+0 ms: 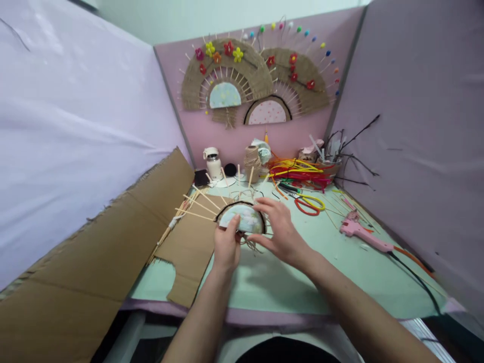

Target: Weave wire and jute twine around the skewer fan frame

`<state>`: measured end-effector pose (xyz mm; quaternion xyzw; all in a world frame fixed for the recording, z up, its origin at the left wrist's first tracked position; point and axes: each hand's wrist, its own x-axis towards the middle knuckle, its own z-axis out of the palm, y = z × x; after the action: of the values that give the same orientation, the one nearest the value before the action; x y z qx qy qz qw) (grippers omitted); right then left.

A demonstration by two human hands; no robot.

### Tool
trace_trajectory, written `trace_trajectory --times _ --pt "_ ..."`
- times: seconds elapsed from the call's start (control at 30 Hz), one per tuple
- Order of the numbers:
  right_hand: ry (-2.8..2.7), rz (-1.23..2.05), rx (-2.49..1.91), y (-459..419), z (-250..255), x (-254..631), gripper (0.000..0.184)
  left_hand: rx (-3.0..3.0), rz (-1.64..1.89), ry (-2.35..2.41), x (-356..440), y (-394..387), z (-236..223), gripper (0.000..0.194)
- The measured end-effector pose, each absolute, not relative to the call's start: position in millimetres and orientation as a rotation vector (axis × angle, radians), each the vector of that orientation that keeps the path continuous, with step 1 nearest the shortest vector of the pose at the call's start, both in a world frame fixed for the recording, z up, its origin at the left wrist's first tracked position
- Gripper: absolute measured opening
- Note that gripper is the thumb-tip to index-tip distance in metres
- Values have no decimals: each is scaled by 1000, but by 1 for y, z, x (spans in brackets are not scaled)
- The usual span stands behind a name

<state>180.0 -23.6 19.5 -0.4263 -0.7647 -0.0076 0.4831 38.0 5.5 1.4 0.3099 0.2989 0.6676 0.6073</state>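
A small half-round cardboard fan [244,218] is held up over the table, faced with pale blue patterned cloth and edged in black. Thin wooden sticks [200,202] spread out from its curved edge, and twine [249,244] hangs below. My left hand [227,244] grips the lower left part, its thumb across the cloth and its other fingers mostly hidden behind. Around the right end is my right hand [282,229], with fingertips at the curved rim and thumb near the flat lower edge.
Cut cardboard [192,247] lies at left, beside a bundle of sticks [172,224]. Behind stand a white bottle [214,165] and a twine spool [251,162]. To the right are scissors [310,203], coloured pipe cleaners [302,169] and a pink glue gun [365,234] with its cord. Decorated fans [227,55] hang on the back panel.
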Motion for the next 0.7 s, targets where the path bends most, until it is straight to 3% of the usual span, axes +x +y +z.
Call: trace_trajectory --times 0.17,0.37,0.53,0.6,0.7 --pt "-1131 173 -820 10 39 237 20 602 1639 641 30 23 8 26" --pt "-1047 1073 -657 53 13 240 40 521 1635 649 29 25 0 27" --pt "-1298 1554 -661 43 -9 203 66 556 1631 676 26 26 -2 30" --pt "-1421 1650 -720 38 -13 201 67 573 1675 690 22 28 -3 30" --pt "-1443 1507 -856 37 -15 213 51 596 1769 726 16 29 -5 28"
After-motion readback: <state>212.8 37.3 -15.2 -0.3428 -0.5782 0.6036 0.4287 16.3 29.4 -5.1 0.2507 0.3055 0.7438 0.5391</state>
